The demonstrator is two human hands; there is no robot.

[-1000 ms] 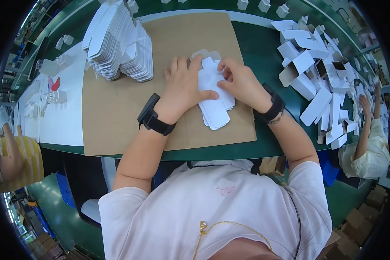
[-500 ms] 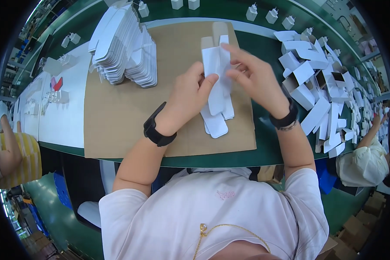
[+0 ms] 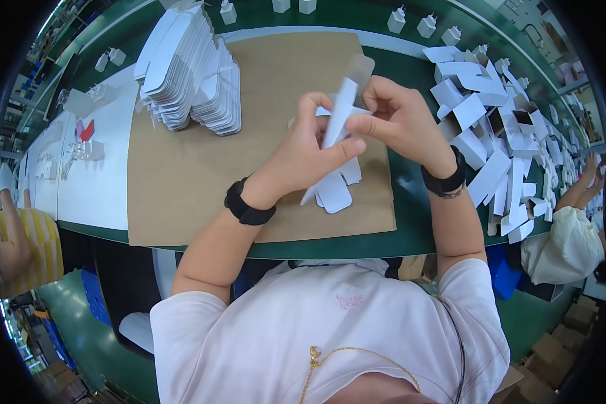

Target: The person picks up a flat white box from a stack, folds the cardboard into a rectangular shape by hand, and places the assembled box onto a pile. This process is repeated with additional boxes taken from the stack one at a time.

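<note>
Turning from broadside to nearly edge-on over the last half second, a white folding carton is held above the brown cardboard sheet, apparently singled out for handling. The left hand curls round its lower part, thumb pointing right; the right hand pinches its right side, thumb and forefinger narrow, wrist bent inward. Below lie flat cartons; farther, a carton stack stands left, small white bottles beyond.

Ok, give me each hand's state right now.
Left hand: closed, holding a white carton.
Right hand: closed, thumb and fingers pinching the same carton.
</note>
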